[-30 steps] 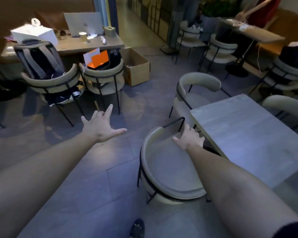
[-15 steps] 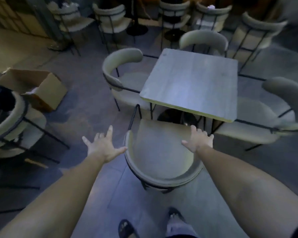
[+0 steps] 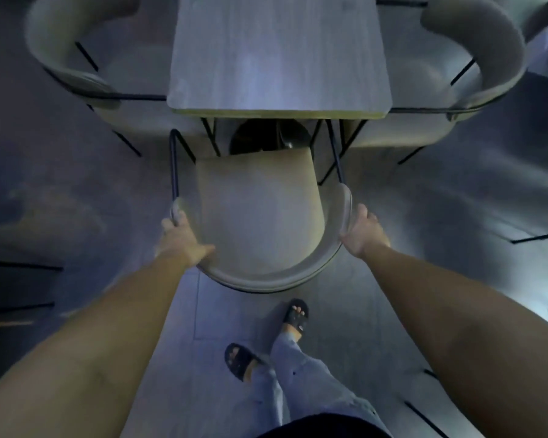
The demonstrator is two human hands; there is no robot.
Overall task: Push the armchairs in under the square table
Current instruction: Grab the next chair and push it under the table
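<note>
Seen from above, a person grips the curved backrest of an armchair (image 3: 260,222) with both bare hands in front of a square table (image 3: 277,55). The left hand (image 3: 181,238) is wrapped around the backrest's rim at about 9 o'clock of the seat, thumb lying across the inner face of the rim toward the seat. The right hand (image 3: 363,230) is clamped on the opposite end of the rim at about 3 o'clock, fingers curled over its outer edge. The chair stands at 6 o'clock of the table, its seat facing the tabletop; the front edge of the seat lies just short of the table's near edge, and the black metal arm rails reach under that edge.

Two more armchairs flank the table. One armchair on the left (image 3: 76,67) sits at the table's 9 o'clock and an armchair on the right (image 3: 475,58) at its 3 o'clock, each with its seat partly tucked beneath the tabletop.

At the bottom of the frame, toward 6 o'clock, the person's feet in black sandals (image 3: 295,316) stand on a grey tiled floor (image 3: 76,191), one foot ahead of the other, below pale trousers (image 3: 301,384). The edges of the picture are blurred.
</note>
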